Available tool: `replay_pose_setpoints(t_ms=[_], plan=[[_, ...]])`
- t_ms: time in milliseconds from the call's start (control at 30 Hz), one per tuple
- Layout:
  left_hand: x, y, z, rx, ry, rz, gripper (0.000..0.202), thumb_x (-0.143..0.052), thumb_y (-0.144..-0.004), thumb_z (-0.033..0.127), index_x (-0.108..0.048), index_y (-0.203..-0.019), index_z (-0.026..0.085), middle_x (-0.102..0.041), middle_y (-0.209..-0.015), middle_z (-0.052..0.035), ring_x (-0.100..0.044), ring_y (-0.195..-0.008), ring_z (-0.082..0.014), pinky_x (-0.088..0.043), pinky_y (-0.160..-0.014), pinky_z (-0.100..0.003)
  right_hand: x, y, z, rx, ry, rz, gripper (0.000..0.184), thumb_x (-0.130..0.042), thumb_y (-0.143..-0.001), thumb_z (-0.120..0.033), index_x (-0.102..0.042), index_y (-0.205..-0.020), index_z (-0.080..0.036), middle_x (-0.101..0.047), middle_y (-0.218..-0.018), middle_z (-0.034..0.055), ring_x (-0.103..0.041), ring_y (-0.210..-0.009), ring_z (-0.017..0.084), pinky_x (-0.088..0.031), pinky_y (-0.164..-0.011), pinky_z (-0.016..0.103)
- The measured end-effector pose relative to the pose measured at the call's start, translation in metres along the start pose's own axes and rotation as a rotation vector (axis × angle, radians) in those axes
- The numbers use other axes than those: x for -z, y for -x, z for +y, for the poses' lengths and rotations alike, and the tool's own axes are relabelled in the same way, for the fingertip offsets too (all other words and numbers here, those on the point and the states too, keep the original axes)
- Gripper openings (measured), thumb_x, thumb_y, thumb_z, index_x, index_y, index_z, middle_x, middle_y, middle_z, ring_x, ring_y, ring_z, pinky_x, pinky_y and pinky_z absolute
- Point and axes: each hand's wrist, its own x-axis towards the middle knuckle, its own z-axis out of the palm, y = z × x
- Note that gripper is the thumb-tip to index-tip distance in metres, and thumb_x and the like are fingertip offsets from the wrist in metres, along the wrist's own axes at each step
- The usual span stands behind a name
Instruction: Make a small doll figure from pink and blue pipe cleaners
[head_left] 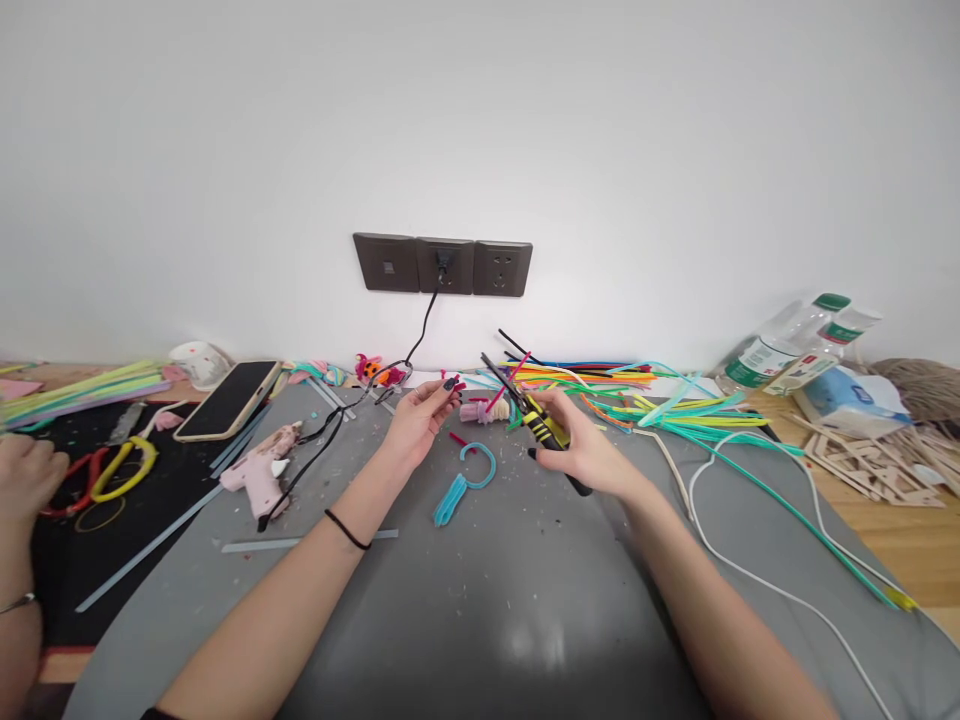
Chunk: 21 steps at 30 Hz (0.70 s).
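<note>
My left hand (421, 420) is closed in a pinch on a short dark pink pipe cleaner piece (457, 384). My right hand (589, 440) grips pliers (541, 424) with black and yellow handles, their dark jaws pointing up and left. A longer dark pink pipe cleaner strip (508, 384) crosses close by the jaws; whether they touch it I cannot tell. Between both hands lies a small lilac bundle with a cream-coloured end (480, 410). Nearer to me rests a blue pipe cleaner shape (452, 500) with a curled hook. Another short dark pink bit (458, 440) lies above it.
On the left are a pink glue gun (264, 468) with a black cord, a phone (230, 400), scissors (124, 470) and another person's hand (26, 475). Coloured pipe cleaners (697, 415), a white cable (750, 577), bottles (772, 350) and wooden pieces (862, 460) spread rightward.
</note>
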Motion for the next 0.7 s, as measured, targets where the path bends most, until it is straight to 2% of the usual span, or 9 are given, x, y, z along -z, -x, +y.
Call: replay_pose_setpoints(t_ms=[67, 133, 200, 267, 400, 500, 600, 700], plan=[[0.001, 0.0, -0.002, -0.003, -0.009, -0.008, 0.027, -0.092, -0.06, 0.012, -0.072, -0.077, 0.012, -0.074, -0.067, -0.0014, -0.067, -0.059, -0.0088, -0.054, -0.06, -0.016, 0.021, 0.01, -0.012, 0.013, 0.308, -0.042, 0.067, -0.066, -0.066, -0.018, -0.054, -0.132, -0.023, -0.061, -0.134, 0.0098, -0.059, -0.117, 0.029, -0.047, -0.098, 0.041], [0.002, -0.001, -0.004, -0.007, -0.019, -0.016, 0.028, -0.093, -0.058, 0.013, -0.072, -0.077, 0.012, -0.074, -0.068, -0.0018, -0.068, -0.061, -0.0094, -0.055, -0.062, -0.017, 0.041, 0.022, -0.018, 0.046, 0.565, -0.12, 0.069, -0.067, -0.062, -0.015, -0.06, -0.131, -0.024, -0.064, -0.13, 0.0108, -0.059, -0.119, 0.033, -0.045, -0.102, 0.044], [0.002, -0.001, -0.005, -0.01, -0.035, -0.026, 0.029, -0.093, -0.057, 0.014, -0.072, -0.076, 0.012, -0.075, -0.07, -0.0025, -0.069, -0.063, -0.0099, -0.056, -0.064, -0.018, 0.057, 0.035, -0.015, 0.019, 0.707, -0.209, 0.072, -0.065, -0.062, -0.013, -0.061, -0.132, -0.027, -0.065, -0.129, 0.0099, -0.058, -0.123, 0.035, -0.043, -0.105, 0.046], [0.002, -0.002, -0.007, -0.02, -0.055, -0.043, 0.029, -0.093, -0.056, 0.016, -0.072, -0.076, 0.013, -0.075, -0.071, -0.0029, -0.07, -0.065, -0.0106, -0.056, -0.066, -0.019, 0.066, 0.046, -0.003, -0.025, 0.777, -0.244, 0.074, -0.063, -0.062, -0.011, -0.06, -0.135, -0.028, -0.063, -0.134, 0.0103, -0.055, -0.13, 0.035, -0.043, -0.106, 0.047], [0.004, -0.003, -0.009, -0.066, -0.113, -0.078, 0.033, -0.095, -0.053, 0.02, -0.074, -0.077, 0.013, -0.075, -0.075, -0.0033, -0.071, -0.07, -0.0127, -0.055, -0.072, -0.023, 0.074, 0.056, 0.028, -0.051, 0.812, -0.198, 0.071, -0.064, -0.067, -0.016, -0.059, -0.137, -0.027, -0.058, -0.143, 0.0128, -0.05, -0.137, 0.036, -0.039, -0.112, 0.052], [0.004, -0.001, -0.007, -0.161, -0.236, -0.076, 0.032, -0.094, -0.053, 0.022, -0.075, -0.077, 0.013, -0.075, -0.076, -0.0046, -0.07, -0.073, -0.0143, -0.054, -0.075, -0.025, 0.078, 0.053, 0.041, -0.055, 0.732, -0.178, 0.063, -0.064, -0.075, -0.022, -0.058, -0.138, -0.025, -0.055, -0.146, 0.0131, -0.05, -0.139, 0.034, -0.041, -0.114, 0.051], [0.001, 0.004, -0.004, -0.283, -0.401, -0.084, 0.021, -0.089, -0.06, 0.018, -0.076, -0.076, 0.014, -0.076, -0.077, -0.0057, -0.07, -0.074, -0.0158, -0.052, -0.074, -0.024, 0.074, 0.041, 0.035, -0.025, 0.643, -0.109, 0.052, -0.065, -0.082, -0.029, -0.061, -0.133, -0.023, -0.056, -0.145, 0.0135, -0.05, -0.139, 0.033, -0.04, -0.116, 0.052], [-0.004, 0.012, -0.002, -0.368, -0.508, -0.112, 0.013, -0.083, -0.066, 0.01, -0.077, -0.075, 0.016, -0.077, -0.078, -0.0056, -0.071, -0.077, -0.0171, -0.054, -0.076, -0.025, 0.049, 0.017, 0.02, 0.077, 0.493, 0.011, 0.036, -0.059, -0.092, -0.032, -0.064, -0.127, -0.025, -0.065, -0.132, 0.0103, -0.058, -0.128, 0.03, -0.044, -0.113, 0.05]])
